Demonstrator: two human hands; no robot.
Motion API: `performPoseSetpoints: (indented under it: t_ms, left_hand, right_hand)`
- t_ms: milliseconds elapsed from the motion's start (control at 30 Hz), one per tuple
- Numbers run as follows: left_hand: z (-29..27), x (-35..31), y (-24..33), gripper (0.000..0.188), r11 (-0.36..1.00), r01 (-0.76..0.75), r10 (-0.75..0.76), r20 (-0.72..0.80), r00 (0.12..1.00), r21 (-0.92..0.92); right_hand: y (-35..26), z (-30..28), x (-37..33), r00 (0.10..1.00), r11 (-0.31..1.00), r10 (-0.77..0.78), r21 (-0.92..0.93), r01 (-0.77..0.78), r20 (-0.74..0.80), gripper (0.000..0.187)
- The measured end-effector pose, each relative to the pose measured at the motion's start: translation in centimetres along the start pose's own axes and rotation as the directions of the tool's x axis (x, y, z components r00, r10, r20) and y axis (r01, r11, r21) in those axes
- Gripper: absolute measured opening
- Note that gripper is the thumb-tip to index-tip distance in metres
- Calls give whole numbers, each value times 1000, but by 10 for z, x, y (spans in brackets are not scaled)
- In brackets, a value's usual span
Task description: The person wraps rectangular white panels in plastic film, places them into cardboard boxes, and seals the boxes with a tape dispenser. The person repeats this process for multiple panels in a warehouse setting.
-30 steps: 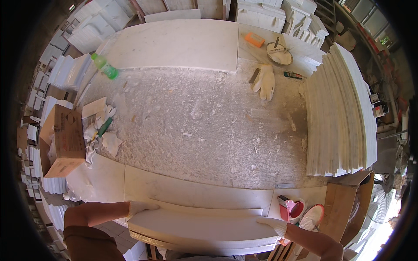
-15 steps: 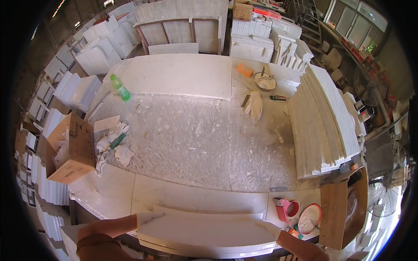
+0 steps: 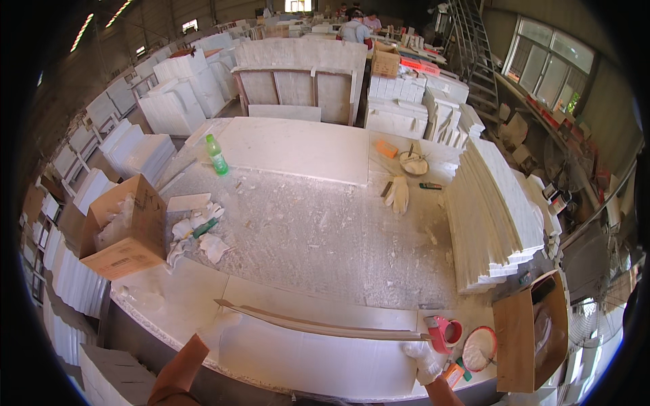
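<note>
A long white stone slab (image 3: 315, 357) stands tipped up at the bench's near side. Its rough brownish long edge (image 3: 318, 323) faces upward. My left hand (image 3: 221, 330), in a white glove, is closed on the slab's left end. At the right end my right hand (image 3: 424, 358), gloved too, is closed on the slab; some fingers of both hands are hidden or washed out by glare. Just beyond the right hand are a pink-red tape dispenser (image 3: 439, 333) and a red-rimmed bowl of white paste (image 3: 479, 349). An orange box (image 3: 453, 373) lies near my right wrist.
Cardboard boxes flank the bench on the left (image 3: 145, 227) and right (image 3: 525, 338). A tall row of slabs (image 3: 491, 213) stands at the right. Toward the back are a green bottle (image 3: 217, 155), a white glove (image 3: 399, 196) and a paste bowl (image 3: 414, 163). A person (image 3: 355, 30) is far off.
The slab has been turned from lying nearly flat to standing tipped up, its rough edge now showing. Both hands moved with it. The view has tilted up, showing more of the workshop.
</note>
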State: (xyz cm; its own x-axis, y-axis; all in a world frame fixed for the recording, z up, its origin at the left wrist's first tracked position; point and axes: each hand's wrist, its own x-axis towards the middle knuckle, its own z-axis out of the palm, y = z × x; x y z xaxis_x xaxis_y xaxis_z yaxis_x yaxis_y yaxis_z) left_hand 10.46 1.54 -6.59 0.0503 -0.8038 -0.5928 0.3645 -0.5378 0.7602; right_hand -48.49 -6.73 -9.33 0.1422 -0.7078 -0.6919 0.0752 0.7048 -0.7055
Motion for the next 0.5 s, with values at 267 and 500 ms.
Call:
performPoseSetpoints:
  t_ms: [267, 500]
  left_hand:
    - [-63, 30, 5, 37, 706, -268, 375, 24, 927, -656]
    - [-85, -34, -24, 55, 640, -330, 329, 140, 934, 694]
  right_hand:
    - [8, 0, -18, 985, 950, -170, -269, 159, -18, 60]
    - [37, -15, -69, 986, 738, 105, -675, 9, 128, 66]
